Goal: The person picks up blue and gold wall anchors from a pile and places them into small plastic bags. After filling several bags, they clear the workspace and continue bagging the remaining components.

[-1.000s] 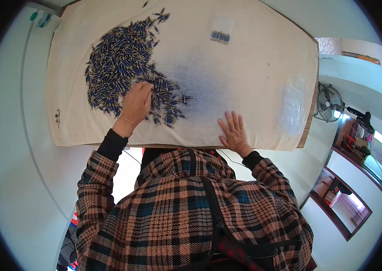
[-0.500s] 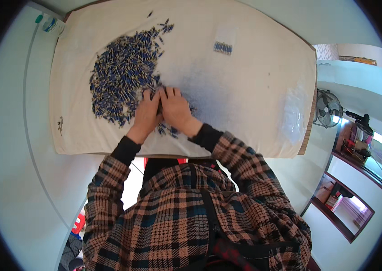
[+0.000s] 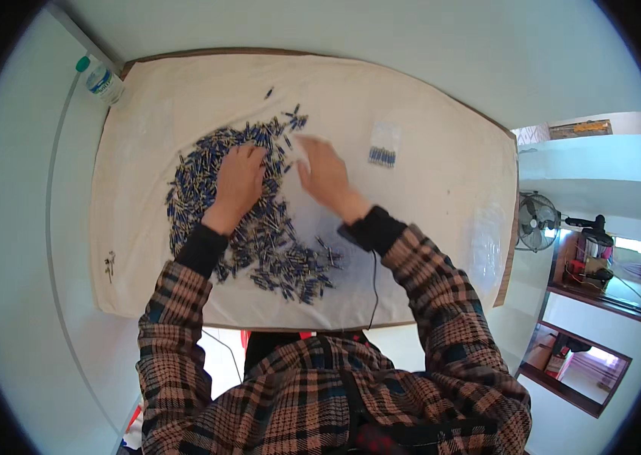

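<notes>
Little blue pieces (image 3: 271, 262) have brassy, metal-looking ends, but they're too tiny to say what the blue part is. Desk (image 3: 510, 262) shows a brown wood-look edge, and the cream cloth (image 3: 434, 205) over it is matt and kinda wrinkly. Small bag (image 3: 386, 132) is thin clear plastic, bottle (image 3: 103, 83) is see-through plastic too. Plaid jacket (image 3: 282, 402) looks like matt, rough-ish woven fabric.

You have soft, fairly bright indoor light over the cream tablecloth (image 3: 411, 250), with only faint shadows. Glare streaks the clear plastic bags (image 3: 485, 243) at your right, and a mirror-like wall opening (image 3: 631, 245) beyond shows blown-out white. Your right hand (image 3: 325, 176) blurs at the fingers. The fisheye bows the tabletop's edges and darkens your picture's corners to black.
</notes>
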{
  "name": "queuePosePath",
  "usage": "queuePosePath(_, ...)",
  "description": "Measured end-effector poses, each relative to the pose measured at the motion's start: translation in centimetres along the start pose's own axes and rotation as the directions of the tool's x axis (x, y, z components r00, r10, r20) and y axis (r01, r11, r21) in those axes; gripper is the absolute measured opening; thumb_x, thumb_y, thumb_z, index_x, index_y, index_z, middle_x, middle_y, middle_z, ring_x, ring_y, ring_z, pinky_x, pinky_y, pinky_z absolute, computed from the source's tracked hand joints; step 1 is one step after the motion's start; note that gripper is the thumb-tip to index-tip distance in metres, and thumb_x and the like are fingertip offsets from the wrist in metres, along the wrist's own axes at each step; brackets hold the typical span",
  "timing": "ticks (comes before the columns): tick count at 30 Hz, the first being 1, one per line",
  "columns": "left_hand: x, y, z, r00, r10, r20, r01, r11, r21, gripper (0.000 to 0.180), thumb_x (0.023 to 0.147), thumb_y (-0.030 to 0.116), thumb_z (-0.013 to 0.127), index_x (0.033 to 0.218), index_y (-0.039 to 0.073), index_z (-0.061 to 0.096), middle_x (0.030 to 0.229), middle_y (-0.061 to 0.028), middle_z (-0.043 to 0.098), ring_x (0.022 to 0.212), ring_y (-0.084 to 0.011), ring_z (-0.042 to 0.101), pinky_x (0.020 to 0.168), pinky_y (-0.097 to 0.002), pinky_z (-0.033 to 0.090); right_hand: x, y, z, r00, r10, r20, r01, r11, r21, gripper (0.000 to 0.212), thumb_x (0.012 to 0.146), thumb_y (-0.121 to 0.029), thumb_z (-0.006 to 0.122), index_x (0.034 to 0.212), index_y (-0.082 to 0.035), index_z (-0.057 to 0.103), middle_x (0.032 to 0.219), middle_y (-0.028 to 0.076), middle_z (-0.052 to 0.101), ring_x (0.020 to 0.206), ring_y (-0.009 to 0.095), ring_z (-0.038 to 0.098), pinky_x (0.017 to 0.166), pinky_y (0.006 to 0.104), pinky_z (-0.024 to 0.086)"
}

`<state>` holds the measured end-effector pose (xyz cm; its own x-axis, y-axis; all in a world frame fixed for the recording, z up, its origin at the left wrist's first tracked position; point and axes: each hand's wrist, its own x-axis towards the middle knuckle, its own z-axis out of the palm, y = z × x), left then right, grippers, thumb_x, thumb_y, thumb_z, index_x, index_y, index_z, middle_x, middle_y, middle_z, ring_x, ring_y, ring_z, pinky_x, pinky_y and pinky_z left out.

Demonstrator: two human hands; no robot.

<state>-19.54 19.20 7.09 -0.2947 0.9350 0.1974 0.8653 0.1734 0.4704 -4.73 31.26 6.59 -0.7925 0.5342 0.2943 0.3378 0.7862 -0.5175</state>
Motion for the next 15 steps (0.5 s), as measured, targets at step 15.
queuePosePath(15, 0.9, -2.5, 0.4, 0.914, 0.333, 0.233, -0.317, 0.943, -0.102, 0.013, 0.07, 0.002, 0.051, 0.081, 0.003, 0.059, 0.087, -0.0131, 0.052, 0.087, -0.0313, 0.05, 0.073, -0.0423, 0.04, -0.2, 1.3, 1.4, 0.962, -0.156, 0.224, 0.134, 0.985, 0.113, 0.028, 0.071, 0.001, 0.052, 0.099, 0.0, 0.056, 0.099, 0.02, 0.054, 0.09, 0.036, 0.051, 0.079, 0.0419, 0.044)
